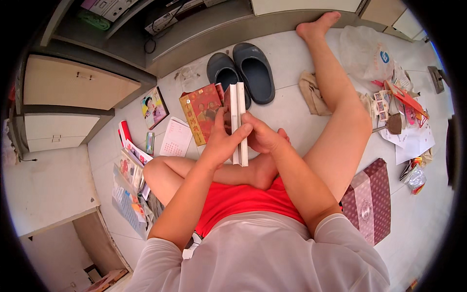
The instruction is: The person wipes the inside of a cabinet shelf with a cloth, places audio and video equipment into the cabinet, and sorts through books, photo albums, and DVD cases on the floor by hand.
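Observation:
In front of my lap I hold two slim, book-like cases (238, 109) upright, their white edges turned up toward me. The outer side of the left one is dark red. My left hand (224, 138) presses on that red side, thumb against the edges. My right hand (264, 134) closes on the opposite side, its fingers partly hidden. I cannot tell whether they are books or disc cases. Just beyond my left hand, a red and gold box (202, 109) with a picture of people lies on the floor.
Dark slippers (254, 73) lie ahead, before a low cabinet (194, 41). At left are a picture case (154, 108), a white printed card (175, 138) and stacked papers (129, 182). At right are a plastic bag (362, 53), scattered papers (413, 141) and a maroon patterned box (369, 202).

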A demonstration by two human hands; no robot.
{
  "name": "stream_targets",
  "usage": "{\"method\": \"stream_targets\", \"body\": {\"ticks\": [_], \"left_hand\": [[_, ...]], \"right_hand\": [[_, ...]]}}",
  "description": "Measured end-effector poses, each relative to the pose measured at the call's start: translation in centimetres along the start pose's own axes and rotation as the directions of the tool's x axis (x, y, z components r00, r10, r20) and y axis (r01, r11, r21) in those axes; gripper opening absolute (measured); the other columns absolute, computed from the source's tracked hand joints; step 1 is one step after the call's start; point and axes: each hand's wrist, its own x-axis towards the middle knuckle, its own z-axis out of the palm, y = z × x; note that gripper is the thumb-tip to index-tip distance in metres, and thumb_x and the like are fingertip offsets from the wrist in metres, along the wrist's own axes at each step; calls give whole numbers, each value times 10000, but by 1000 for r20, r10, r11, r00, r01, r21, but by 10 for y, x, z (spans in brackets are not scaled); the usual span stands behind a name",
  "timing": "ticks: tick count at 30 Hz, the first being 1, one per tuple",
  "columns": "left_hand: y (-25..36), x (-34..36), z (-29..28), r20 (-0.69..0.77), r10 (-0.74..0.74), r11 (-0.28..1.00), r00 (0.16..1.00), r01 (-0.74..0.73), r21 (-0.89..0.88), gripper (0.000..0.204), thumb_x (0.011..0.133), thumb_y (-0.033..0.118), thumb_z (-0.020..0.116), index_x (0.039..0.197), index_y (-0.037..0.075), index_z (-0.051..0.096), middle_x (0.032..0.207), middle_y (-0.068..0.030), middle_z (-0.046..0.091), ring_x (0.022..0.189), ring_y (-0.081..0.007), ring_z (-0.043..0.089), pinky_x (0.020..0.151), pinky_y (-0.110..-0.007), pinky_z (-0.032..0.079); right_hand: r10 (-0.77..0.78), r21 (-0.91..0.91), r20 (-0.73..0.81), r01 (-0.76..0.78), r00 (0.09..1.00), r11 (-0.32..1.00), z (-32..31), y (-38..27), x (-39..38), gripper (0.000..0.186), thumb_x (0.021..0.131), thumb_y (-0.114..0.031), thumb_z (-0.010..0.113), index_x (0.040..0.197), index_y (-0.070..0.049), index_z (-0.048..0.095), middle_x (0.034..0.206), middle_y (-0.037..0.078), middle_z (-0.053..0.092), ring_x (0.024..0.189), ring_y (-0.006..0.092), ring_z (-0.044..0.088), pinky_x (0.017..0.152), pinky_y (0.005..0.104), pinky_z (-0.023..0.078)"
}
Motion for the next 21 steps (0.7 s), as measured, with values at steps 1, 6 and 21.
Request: {"method": "stream_targets", "body": {"ticks": [1, 6, 21], "left_hand": [[1, -1, -1, 13, 4, 1000, 1000, -4, -18, 972, 911, 353, 771, 1599, 18, 171, 1452, -205, 475, 1327, -288, 499, 1075, -392, 453], [-18, 6, -16, -19, 57, 997, 998, -56, 43, 876, 904, 379, 748, 1541, 6, 276, 1354, -186, 561, 1261, -273, 560, 1009, -394, 498], [34, -20, -69, -127, -86, 816, 988, -3, -578, 776, 910, 533, 661, 1443, -2, 487, 1338, -182, 618, 1194, -281, 642, 990, -400, 557]], "right_hand": [[-17, -44, -2, 17, 1000, 999, 2, -1, -1, 787, 955, -482, 583, 1620, -269, 219, 1437, 68, 514, 1282, 244, 524, 1067, 488, 433], [-14, 80, -63, 19, 998, 997, -23, 13, 5, 701, 947, -492, 588, 1515, -122, 408, 1292, 118, 619, 1136, 261, 624, 977, 444, 519], [-197, 510, -187, 266, 963, 818, -28, -23, 3, 664, 973, -548, 511, 1349, -8, 598, 1270, 203, 681, 1124, 321, 681, 1009, 455, 552]]}}
